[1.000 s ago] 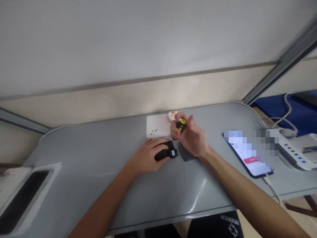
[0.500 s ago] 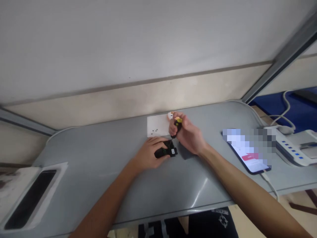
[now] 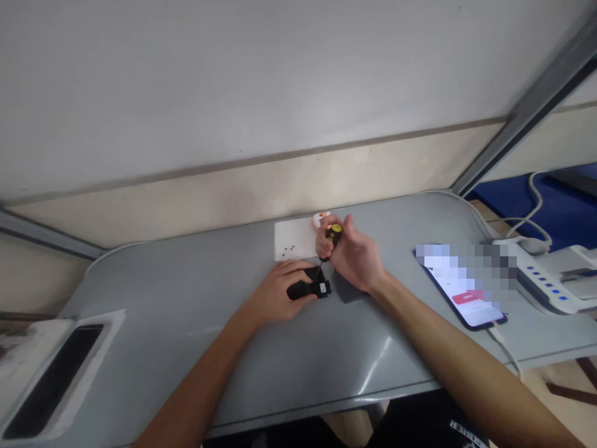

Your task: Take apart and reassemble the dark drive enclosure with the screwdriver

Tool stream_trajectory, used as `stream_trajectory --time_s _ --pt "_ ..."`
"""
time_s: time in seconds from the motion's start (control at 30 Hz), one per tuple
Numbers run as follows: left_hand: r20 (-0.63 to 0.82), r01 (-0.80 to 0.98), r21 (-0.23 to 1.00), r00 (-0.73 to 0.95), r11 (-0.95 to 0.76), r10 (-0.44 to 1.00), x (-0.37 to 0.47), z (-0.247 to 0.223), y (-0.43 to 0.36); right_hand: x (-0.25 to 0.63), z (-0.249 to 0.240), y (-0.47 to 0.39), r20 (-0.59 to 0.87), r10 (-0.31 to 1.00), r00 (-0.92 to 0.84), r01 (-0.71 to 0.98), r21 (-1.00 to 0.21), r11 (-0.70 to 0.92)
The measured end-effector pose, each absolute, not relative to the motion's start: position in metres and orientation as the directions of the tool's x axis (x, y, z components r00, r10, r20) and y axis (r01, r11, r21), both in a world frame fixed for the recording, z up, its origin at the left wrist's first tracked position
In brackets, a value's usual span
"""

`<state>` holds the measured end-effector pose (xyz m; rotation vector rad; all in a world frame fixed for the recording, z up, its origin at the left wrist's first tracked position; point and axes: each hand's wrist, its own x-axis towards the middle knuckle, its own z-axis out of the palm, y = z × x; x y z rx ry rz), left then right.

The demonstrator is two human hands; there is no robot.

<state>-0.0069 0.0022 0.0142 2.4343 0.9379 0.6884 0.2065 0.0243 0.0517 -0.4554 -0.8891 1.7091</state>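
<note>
My left hand [image 3: 276, 291] is closed around a small black device [image 3: 302, 290] with a little white label, pressing it against the grey tabletop [image 3: 196, 354]. In my right hand [image 3: 351, 254] is a screwdriver [image 3: 334, 234] with a black and yellow handle. Its thin shaft slants down to the black device, where the tip meets it; the exact contact spot is too small to make out. Just behind lies a white sheet [image 3: 295, 236] with several tiny dark screws [image 3: 288, 250] on it. A dark flat piece [image 3: 347, 289] lies partly under my right wrist.
A white and orange figurine [image 3: 320, 219] stands by the sheet. To the right are a lit phone [image 3: 459, 289] on a charging cable and a white power strip [image 3: 541, 277]. A dark phone-like slab [image 3: 56, 379] lies at the left on white paper.
My right hand has turned slightly and its thumb has lifted off the screwdriver's end, showing more of the yellow cap. The black device stays under my left hand. The view has shifted a little.
</note>
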Motion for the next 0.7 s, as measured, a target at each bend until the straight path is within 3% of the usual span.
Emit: stream_trajectory --time_s 0.3,0.47,0.7 --pt "0.300 0.488 0.518 0.665 -0.702 0.684 -0.0079 0.0130 0.0020 0.2101 0.0446 0.0297 0.198 0.925 -0.326 -0.594 -0.804 -0.037" --pt "0.295 0.497 0.502 0.671 -0.708 0.680 -0.0088 0.0131 0.0021 0.2057 0.0441 0.0309 0.127 0.944 -0.305 -0.673 -0.730 -0.119" --pt "0.295 0.489 0.494 0.683 -0.719 0.668 -0.0078 0.0140 0.0020 0.2033 0.0451 0.0254 0.146 0.959 -0.244 -0.717 -0.693 -0.077"
